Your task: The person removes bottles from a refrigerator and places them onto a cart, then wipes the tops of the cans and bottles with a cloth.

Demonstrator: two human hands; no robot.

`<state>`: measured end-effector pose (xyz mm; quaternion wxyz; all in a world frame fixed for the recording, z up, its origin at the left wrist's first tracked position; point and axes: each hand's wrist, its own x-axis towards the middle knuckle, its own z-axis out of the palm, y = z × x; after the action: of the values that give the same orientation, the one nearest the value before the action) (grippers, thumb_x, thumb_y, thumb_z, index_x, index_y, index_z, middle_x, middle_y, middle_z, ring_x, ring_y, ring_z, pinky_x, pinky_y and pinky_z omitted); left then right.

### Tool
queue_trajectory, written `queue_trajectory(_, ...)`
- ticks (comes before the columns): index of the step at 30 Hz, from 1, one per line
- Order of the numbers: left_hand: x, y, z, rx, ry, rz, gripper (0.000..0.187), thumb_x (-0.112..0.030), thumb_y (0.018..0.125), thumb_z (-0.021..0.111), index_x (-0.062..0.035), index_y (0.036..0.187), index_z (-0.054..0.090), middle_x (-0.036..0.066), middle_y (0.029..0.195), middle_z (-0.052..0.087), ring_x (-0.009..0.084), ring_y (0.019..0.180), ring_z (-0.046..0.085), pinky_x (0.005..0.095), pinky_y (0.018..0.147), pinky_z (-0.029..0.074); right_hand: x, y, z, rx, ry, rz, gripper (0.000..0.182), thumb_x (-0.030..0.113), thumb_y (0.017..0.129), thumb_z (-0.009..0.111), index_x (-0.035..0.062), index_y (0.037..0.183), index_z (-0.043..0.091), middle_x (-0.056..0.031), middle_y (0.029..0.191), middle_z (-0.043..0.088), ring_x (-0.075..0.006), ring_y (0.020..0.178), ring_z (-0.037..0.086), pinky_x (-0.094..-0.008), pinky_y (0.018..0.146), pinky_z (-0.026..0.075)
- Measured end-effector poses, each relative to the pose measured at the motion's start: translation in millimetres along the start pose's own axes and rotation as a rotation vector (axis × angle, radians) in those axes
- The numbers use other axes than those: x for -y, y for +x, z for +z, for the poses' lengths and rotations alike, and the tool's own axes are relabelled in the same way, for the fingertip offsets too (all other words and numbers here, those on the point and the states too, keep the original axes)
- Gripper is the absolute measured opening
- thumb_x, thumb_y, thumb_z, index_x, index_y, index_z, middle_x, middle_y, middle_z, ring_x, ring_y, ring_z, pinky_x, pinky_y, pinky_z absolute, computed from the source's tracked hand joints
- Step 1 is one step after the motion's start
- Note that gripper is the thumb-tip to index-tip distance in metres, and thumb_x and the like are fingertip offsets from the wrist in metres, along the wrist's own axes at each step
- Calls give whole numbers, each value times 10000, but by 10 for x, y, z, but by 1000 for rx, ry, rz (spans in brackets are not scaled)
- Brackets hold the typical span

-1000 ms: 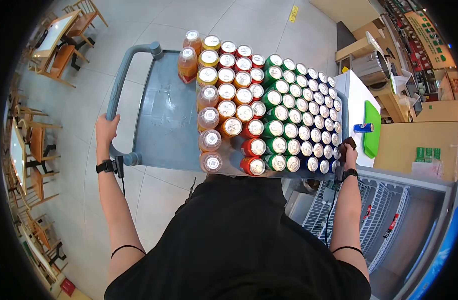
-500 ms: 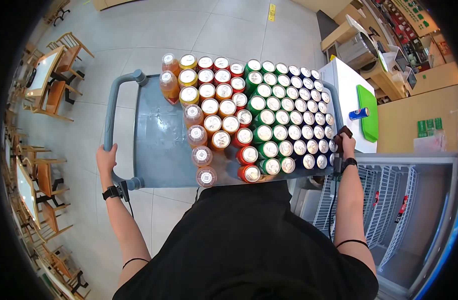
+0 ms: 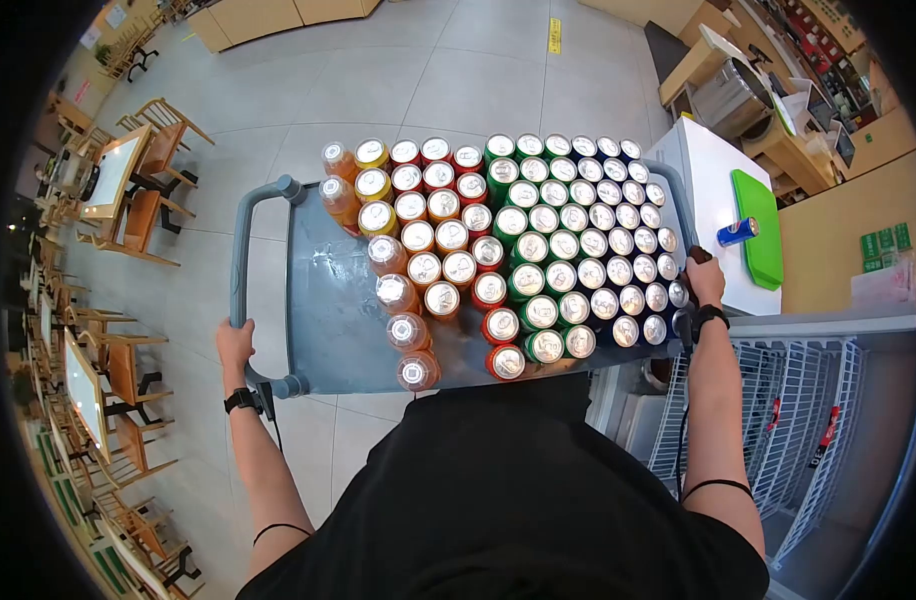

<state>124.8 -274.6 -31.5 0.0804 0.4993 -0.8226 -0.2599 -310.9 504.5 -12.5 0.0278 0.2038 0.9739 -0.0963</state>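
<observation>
A grey flatbed cart (image 3: 323, 325) is in front of me, with a tubular handle at each end. My left hand (image 3: 236, 343) is wrapped round the near part of its left handle (image 3: 240, 245). My right hand (image 3: 705, 280) is closed at the right handle (image 3: 678, 200), against a small dark brown thing that I cannot make out. On the cart stand rows of drink cans: yellow and red ones, green cans (image 3: 528, 281), and dark blue cans (image 3: 626, 330) nearest my right hand. Orange bottles (image 3: 398, 293) with clear caps stand upright along the left of the load.
To the right, a white top (image 3: 713, 185) bears a green board (image 3: 756, 225) with a blue can (image 3: 738, 232) lying on it. Nearer me is an open fridge with white wire racks (image 3: 778, 440). Wooden tables and chairs (image 3: 123, 165) line the left side.
The cart, both hands and the surroundings sit slightly further right and lower in view. Both hands stay on the cart's ends, and the load keeps its arrangement.
</observation>
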Motion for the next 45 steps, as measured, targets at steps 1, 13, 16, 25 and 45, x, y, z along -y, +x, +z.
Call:
queue_trajectory(1,-6,-17,-8,10,-10,-17,325,-222,827,670,95,880,617,158,595,612,267,431,634,376,430,524,11,5,-4,7,-28,-3,643,454,795,662,-1,1243,590,-260,1184,676,-423,1135,638,-482,994,494)
queue_trajectory(13,34,-95,0,41,-67,-51,280,-180,834,646,92,863,588,119,598,560,231,404,575,366,387,494,57,28,-38,3,-32,-24,665,457,793,671,-26,1240,577,-270,1156,685,-430,1105,652,-487,975,508)
queue_trajectory(16,106,-43,27,48,-66,-74,283,-182,835,644,92,878,583,113,601,559,229,399,567,364,386,492,72,22,-50,8,-48,-12,652,455,797,661,-27,1229,578,-271,1154,685,-431,1103,654,-486,970,511)
queue_trajectory(25,55,11,-51,134,12,-101,362,-255,849,694,85,929,597,138,645,601,261,473,641,365,415,509,39,48,-17,25,-51,-14,674,460,793,662,-30,1244,554,-271,1167,678,-428,1097,656,-488,966,514)
queue_trajectory(45,-674,959,389,-168,398,-22,412,-331,847,676,50,1002,691,273,978,709,462,952,679,513,846,556,700,597,-584,-228,229,-536,532,313,793,687,3,1219,611,-274,1101,694,-448,1044,663,-462,916,530)
